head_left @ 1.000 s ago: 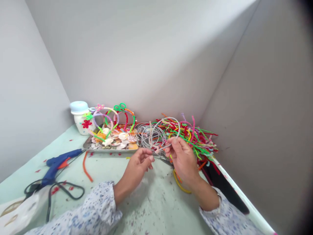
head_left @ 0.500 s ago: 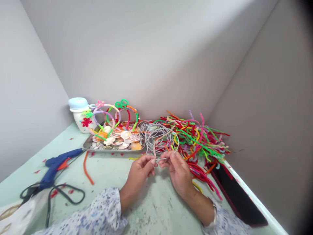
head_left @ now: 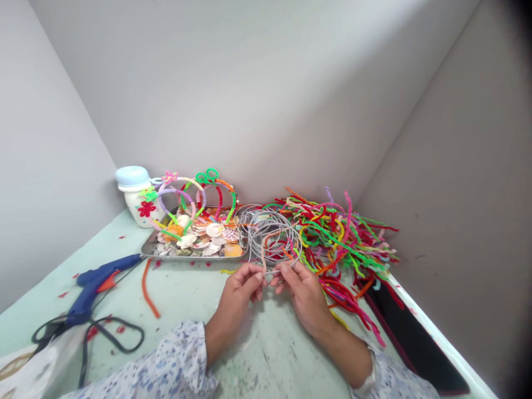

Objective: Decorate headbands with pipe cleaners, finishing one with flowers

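Between my two hands a grey wire runs, coming from a loose grey wire coil just beyond them. My left hand is closed, pinching a pale pink pipe cleaner against the wire's end. That pipe cleaner stands up from the fingertips and bends over in front of the coil. My right hand is closed too, with thumb and fingers pinched on the wire a short way to the right. The fingers hide the exact spot where wire and pipe cleaner meet.
A metal tray of shells holds several fuzzy hoops; a white jar stands behind it. A blue glue gun with its cord lies left, near an orange pipe cleaner. Right are piled pipe cleaners and a black mat.
My right hand's fingertips have shifted slightly left along the wire, closer to my left hand. My left hand stays nearly still, keeping its pinch.
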